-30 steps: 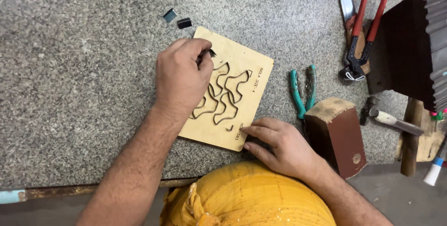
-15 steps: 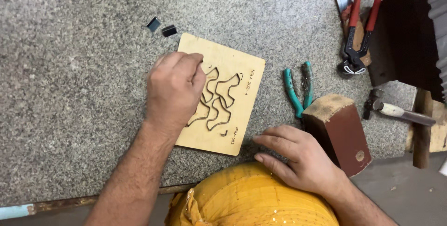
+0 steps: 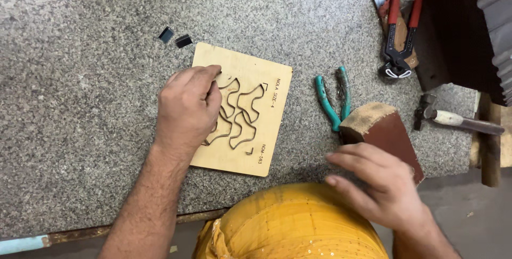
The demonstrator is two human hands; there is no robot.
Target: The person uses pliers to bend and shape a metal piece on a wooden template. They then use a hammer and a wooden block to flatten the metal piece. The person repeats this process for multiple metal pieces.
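The left hand [image 3: 186,107] lies palm down on the thin wooden board [image 3: 242,107], which rests flat on the speckled stone surface [image 3: 80,104] near its front edge. Its fingers [image 3: 205,75] are curled loosely, tips pressing on the board's upper left part, over the wavy cut-out slots; they grip nothing that shows. The right hand [image 3: 381,184] hovers over the front edge of the surface, well apart from the board, fingers spread and half open, empty, their tips just beside the brown wooden block [image 3: 386,131] with a pale worn top. Whether they touch the block cannot be told. Green-handled pliers [image 3: 333,96] lie between the board and the block. Just beyond the board's far left corner sit two small dark metal pieces [image 3: 175,37]. Toward the far right corner of the surface are red-handled pincers [image 3: 402,24], and a small hammer [image 3: 453,119] lies at the right edge
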